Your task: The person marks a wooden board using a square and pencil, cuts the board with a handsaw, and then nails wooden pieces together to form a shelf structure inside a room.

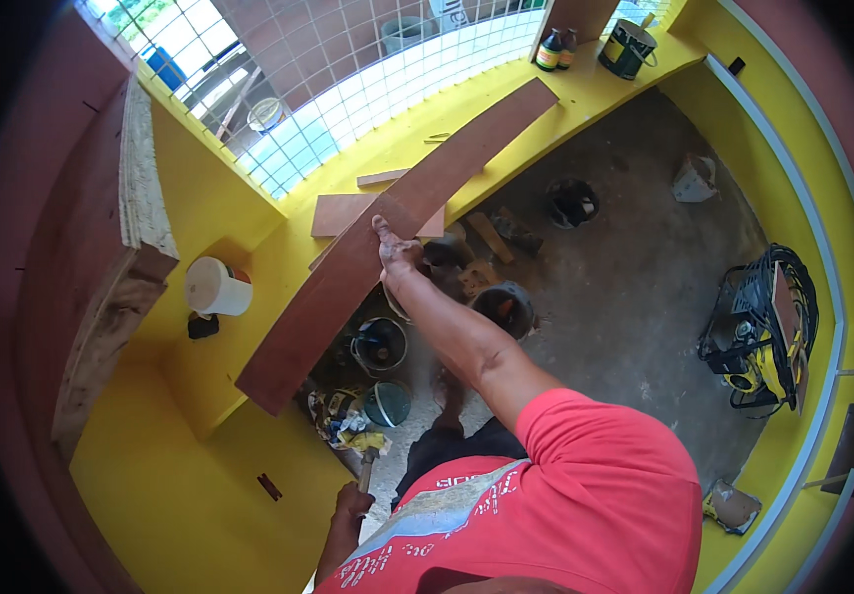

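A long reddish-brown wooden board (323,282) lies slanted across the yellow ledge (298,236), its far end near the bottles and its near end over the ledge's left part. My right hand (399,249), at the end of my outstretched arm, grips the board's edge near the middle, one digit on its top face. Low at the left, my left hand (352,500) is closed around a grey stick-like tool handle (367,469); the tool's kind is unclear. A shorter wooden piece (340,213) lies partly beneath the board, and a thin strip (381,178) lies beside it.
Wire mesh (348,74) stands behind the ledge. Bottles (550,49) and a dark paint can (628,49) sit at its far right. A white bucket (219,287) is at left. Dark buckets (506,310) and wood scraps crowd the floor; a yellow-black machine (758,342) stands right.
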Motion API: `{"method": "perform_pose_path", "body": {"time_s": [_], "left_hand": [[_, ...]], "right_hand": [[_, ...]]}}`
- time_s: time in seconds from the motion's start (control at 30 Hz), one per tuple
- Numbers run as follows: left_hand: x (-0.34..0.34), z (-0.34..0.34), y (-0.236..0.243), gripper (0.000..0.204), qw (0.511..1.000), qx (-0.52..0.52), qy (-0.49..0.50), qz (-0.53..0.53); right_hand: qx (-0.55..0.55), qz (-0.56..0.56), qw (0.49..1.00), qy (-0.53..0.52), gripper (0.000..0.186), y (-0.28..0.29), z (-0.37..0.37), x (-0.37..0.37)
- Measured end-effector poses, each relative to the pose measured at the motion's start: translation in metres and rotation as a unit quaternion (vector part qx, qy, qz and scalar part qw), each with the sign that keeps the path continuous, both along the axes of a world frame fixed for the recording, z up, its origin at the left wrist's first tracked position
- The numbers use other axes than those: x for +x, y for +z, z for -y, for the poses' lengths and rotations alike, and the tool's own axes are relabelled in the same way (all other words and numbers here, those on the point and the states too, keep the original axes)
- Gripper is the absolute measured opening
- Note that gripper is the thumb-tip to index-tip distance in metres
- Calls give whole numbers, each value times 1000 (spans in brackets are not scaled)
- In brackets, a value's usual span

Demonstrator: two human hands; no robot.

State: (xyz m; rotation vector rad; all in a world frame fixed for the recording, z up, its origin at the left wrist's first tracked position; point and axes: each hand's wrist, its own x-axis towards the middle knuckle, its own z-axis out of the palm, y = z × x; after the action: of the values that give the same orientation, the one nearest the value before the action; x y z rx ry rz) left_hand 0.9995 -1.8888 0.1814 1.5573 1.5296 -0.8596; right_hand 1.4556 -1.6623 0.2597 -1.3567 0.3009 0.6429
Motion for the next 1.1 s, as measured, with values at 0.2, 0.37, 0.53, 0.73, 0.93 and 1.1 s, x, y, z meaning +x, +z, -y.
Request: {"method": "perform_pose_path", "body": {"time_s": [0.2,0.37,0.53,0.73,0.93,1.1], "left_hand": [[29,-9,46,45,996,13,79,51],[25,-4,60,41,992,49,87,79],[44,-20,87,35,971,175,63,153],[130,-116,127,33,926,298,-9,230],[264,-246,125,31,841,376,-85,380],[328,-328,94,32,857,403,-161,279]], "right_hand": [[-182,-29,981,58,82,-49,-59,28],[-256,16,959,117,87,-58,-71,27],[-309,70,881,350,71,-32,-52,48],[-322,89,835,437,74,-3,-28,63],[-254,172,717,626,72,-25,64,66],[-305,179,649,673,60,-91,225,101]]}}
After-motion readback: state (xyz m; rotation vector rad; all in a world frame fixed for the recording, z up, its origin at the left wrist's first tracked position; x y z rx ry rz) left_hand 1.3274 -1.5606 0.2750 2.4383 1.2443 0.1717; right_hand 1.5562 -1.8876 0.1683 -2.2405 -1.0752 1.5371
